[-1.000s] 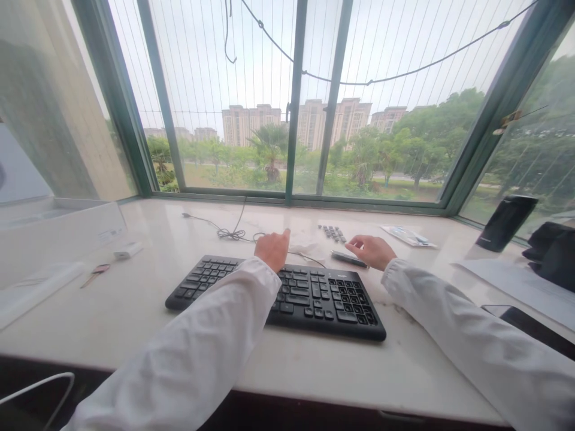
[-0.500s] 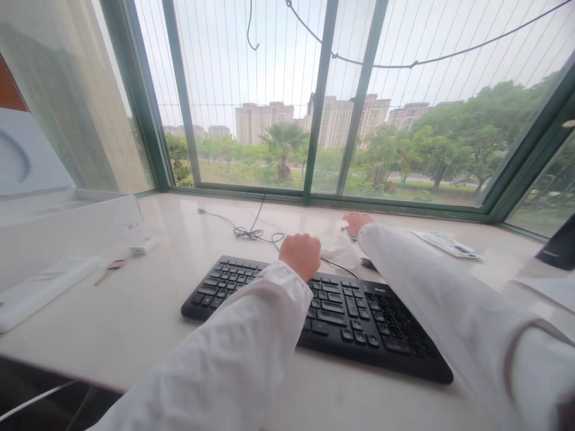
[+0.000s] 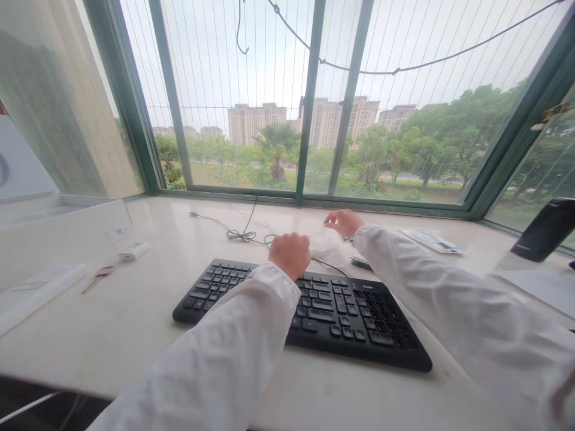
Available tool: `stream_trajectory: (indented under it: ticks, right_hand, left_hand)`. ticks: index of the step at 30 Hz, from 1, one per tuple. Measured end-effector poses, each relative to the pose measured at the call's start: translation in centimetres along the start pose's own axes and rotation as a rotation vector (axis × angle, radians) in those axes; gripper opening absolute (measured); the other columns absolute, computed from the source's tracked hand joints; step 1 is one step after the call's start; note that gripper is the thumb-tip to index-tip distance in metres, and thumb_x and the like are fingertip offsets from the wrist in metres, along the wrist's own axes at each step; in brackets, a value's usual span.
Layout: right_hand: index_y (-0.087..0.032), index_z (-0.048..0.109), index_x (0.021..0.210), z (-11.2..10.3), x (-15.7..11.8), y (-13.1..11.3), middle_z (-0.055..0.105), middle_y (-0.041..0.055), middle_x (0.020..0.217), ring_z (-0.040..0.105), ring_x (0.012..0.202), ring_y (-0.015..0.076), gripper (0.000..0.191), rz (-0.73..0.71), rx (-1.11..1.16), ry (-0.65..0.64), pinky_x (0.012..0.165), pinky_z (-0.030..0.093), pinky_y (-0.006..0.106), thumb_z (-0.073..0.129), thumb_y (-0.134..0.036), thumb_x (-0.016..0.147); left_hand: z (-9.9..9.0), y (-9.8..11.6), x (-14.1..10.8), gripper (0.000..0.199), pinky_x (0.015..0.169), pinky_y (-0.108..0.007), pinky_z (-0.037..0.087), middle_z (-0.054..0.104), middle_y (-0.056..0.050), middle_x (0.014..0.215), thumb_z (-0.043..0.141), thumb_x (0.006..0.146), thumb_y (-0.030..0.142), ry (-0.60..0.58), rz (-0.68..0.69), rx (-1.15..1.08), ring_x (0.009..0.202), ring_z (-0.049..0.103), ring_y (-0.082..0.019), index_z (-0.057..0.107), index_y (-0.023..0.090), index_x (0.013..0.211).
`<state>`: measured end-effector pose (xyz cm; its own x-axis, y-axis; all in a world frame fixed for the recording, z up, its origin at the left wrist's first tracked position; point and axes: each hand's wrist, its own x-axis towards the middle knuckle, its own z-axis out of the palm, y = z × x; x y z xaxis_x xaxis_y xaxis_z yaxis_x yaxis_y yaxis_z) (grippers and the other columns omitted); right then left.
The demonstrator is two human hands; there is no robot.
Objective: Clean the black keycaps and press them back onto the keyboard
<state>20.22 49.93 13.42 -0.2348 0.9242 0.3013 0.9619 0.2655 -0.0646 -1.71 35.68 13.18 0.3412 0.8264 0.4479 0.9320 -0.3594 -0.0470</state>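
Where your left hand (image 3: 290, 255) sits: curled, back up, at the top edge of the black keyboard (image 3: 341, 317); cannot tell if it holds anything.
Right hand (image 3: 345, 222): open, empty, upper middle, just beyond a crumpled white tissue (image 3: 327, 250).
Keyboard place: lower middle of the surface (image 3: 112, 341).
Coiled cable (image 3: 240, 235): upper left of your hands.

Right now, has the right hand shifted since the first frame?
Yes: the right hand has moved farther from the keyboard, toward the window frame and leftward.

Black keyboard (image 3: 341, 317) below left hand (image 3: 290, 256), tangled cable (image 3: 238, 236) just beyond
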Motion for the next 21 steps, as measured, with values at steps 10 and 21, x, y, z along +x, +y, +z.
stream_trajectory:
  ticks: [10,21]
  right_hand:
    - [-0.017,0.075,0.095,-3.5,-7.0,-4.4,0.074,0.0056,0.085,0.063,0.077,0.0178,0.049,-0.123,0.623,-0.243,0.069,0.045,0.027,0.07,-0.058,0.067]
    - [-0.02,0.073,0.105,-4.4,-7.2,-5.1,0.073,0.005,0.092,0.06,0.077,0.0157,0.055,-0.163,0.562,-0.313,0.07,0.045,0.026,0.052,-0.064,0.081]
  left_hand:
    - [0.2,-0.7,0.2,0.028,0.07,-0.031,0.046,0.069,-0.002,0.101,0.055,0.089,0.04,0.081,0.055,-0.097,0.087,0.066,-0.022,0.06,0.029,0.115]
    - [0.0,-0.6,0.2,0.024,0.066,-0.029,0.042,0.07,-0.003,0.095,0.053,0.09,0.041,0.163,0.053,-0.154,0.082,0.066,-0.021,0.068,0.025,0.098]
